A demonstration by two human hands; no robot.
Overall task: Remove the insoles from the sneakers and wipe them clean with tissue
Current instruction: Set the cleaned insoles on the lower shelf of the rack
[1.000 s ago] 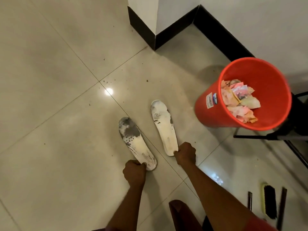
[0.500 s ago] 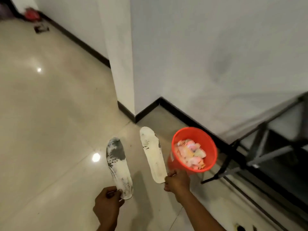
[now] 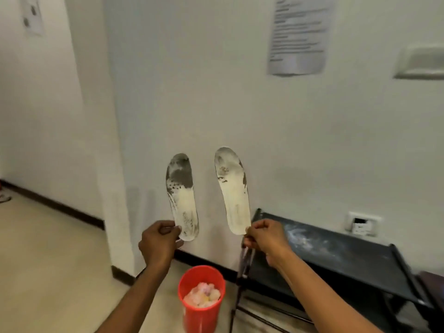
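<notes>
Red bin [image 3: 200,311] (paper-filled), dusty black table [image 3: 336,255], wall notice [image 3: 299,34]

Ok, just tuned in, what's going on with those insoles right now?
A person is holding up both insoles by their heel ends, one in each hand. The left hand pinches the left insole, which has a dark grey patch over its toe area. The right hand pinches the right insole, which looks paler with smaller marks. A red bin with crumpled paper stands on the floor below. No tissue is in hand.

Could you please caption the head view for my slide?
Left hand and right hand hold up two soiled white insoles above a red plastic bin.
</notes>
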